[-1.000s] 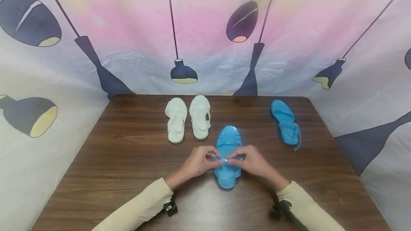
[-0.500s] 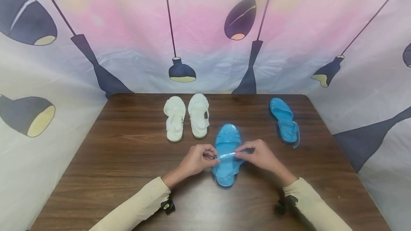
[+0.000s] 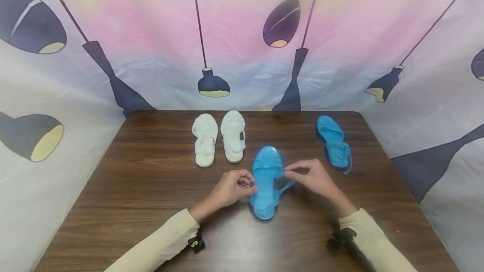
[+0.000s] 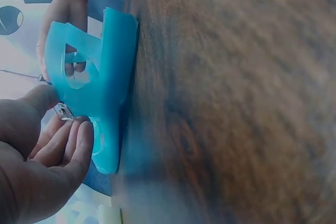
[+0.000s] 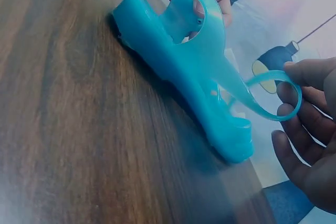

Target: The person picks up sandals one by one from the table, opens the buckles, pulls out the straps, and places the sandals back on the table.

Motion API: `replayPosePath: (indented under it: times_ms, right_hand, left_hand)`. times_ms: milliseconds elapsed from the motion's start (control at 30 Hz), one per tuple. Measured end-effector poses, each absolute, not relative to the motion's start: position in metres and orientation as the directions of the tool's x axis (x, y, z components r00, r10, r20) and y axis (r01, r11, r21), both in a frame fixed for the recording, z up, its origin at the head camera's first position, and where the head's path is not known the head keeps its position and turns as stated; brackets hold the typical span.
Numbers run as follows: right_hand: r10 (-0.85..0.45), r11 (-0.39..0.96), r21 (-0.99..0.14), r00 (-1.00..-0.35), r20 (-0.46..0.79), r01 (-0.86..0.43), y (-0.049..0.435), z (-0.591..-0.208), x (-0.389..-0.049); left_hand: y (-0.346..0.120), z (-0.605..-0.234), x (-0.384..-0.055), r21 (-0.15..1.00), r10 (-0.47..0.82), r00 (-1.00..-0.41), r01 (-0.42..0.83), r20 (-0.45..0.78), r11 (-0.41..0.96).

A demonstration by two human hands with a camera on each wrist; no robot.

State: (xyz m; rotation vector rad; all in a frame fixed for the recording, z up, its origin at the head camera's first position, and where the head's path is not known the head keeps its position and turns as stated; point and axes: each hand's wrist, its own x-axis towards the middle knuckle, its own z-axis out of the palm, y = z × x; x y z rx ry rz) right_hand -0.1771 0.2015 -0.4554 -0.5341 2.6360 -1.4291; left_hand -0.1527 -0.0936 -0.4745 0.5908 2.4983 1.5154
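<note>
A blue jelly sandal [image 3: 266, 175] lies on the wooden table in front of me, toe pointing away. Its ankle strap [image 3: 286, 187] stands out to the right side. The right hand [image 3: 315, 177] pinches that strap near its end between thumb and fingertips; in the right wrist view the strap bends round in a loop [image 5: 258, 106]. At the sandal's left side, the left hand [image 3: 232, 188] holds a small metal buckle [image 4: 64, 112] between thumb and fingers, seen in the left wrist view.
Two white sandals [image 3: 205, 139] stand side by side at the back, left of centre. Another blue sandal [image 3: 335, 150], its strap hanging loose, lies at the back right. A printed cloth [image 3: 159, 53] hangs behind the brown table [image 3: 151, 205].
The right hand has moved right and drawn the strap off the top of the sandal, away from the buckle. The left hand has stayed at the buckle side.
</note>
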Motion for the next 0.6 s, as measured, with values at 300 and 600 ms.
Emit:
replayPosePath:
  times_ms: [300,600]
  right_hand:
    - [-0.394,0.488,-0.823,-0.915,0.091,-0.292,0.185,-0.452,-0.183]
    - [-0.473,0.462,-0.793,-0.867,0.159,-0.397,0.16,-0.458,-0.191]
  left_hand:
    - [-0.091,-0.475,-0.152,0.909,0.379,-0.925,0.179,0.025,0.377]
    - [-0.089,-0.476,-0.15,0.898,0.38,-0.925,0.181,0.017,0.402]
